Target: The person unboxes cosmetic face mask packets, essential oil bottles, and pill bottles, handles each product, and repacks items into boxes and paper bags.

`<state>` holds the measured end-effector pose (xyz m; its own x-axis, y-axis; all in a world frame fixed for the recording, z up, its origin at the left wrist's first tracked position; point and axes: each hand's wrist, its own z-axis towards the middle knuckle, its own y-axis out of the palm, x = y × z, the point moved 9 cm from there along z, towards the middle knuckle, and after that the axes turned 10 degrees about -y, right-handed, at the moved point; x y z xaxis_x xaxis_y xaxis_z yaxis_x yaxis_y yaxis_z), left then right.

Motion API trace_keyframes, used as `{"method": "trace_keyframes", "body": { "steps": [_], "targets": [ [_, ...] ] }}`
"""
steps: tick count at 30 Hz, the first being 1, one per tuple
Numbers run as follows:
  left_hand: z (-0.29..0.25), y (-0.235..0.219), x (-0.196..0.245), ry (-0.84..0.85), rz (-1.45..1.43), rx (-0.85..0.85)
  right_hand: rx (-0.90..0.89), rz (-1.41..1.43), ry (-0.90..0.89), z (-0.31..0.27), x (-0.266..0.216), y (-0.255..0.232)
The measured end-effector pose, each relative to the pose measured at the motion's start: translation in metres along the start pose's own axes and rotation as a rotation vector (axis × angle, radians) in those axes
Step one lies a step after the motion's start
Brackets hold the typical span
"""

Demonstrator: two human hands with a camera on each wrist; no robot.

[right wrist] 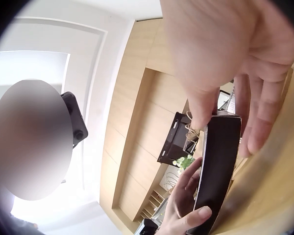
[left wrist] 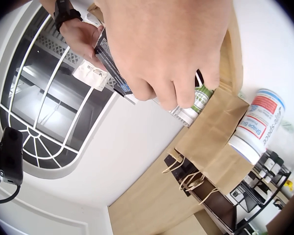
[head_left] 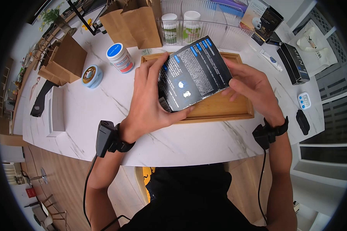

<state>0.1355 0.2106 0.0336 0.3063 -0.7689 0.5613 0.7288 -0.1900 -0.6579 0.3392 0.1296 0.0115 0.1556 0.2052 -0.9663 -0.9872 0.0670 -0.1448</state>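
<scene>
A black carton [head_left: 198, 73] with blue and white print is tilted between both hands above a wooden tray [head_left: 219, 118]. My left hand [head_left: 144, 98] grips its left side, thumb along the lower edge and fingers at the upper corner. At the opposite end, my right hand [head_left: 254, 84] pinches the right corner, with the thumb on the printed face. The right wrist view shows the carton's plain black side [right wrist: 218, 161] between thumb and fingers. In the left wrist view my left hand covers most of the carton.
Left of the tray stand a white tub [head_left: 121, 59], a light blue jar [head_left: 92, 76] and brown paper bags [head_left: 67, 57]. Behind it, two white bottles [head_left: 191, 27] sit in a clear organizer. A black box [head_left: 293, 63], a small timer [head_left: 304, 101] and a white tube [head_left: 272, 60] lie right.
</scene>
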Motion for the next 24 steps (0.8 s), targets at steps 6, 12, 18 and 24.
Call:
{"method": "trace_keyframes", "body": {
  "steps": [6,12,18,24],
  "targets": [
    [0.002,-0.004,0.003,0.022,-0.138,-0.018,0.158,0.021,-0.161,0.004,-0.003,-0.007],
    [0.002,0.007,-0.023,-0.294,-0.577,-0.149,0.251,0.024,-0.263,0.003,-0.008,-0.023],
    [-0.001,0.016,-0.041,-0.396,-0.692,-0.152,0.063,0.225,-0.388,-0.001,-0.015,-0.007],
    [0.002,0.004,-0.016,-0.250,-0.603,-0.196,-0.243,-0.151,-0.339,-0.020,-0.018,0.013]
  ]
}}
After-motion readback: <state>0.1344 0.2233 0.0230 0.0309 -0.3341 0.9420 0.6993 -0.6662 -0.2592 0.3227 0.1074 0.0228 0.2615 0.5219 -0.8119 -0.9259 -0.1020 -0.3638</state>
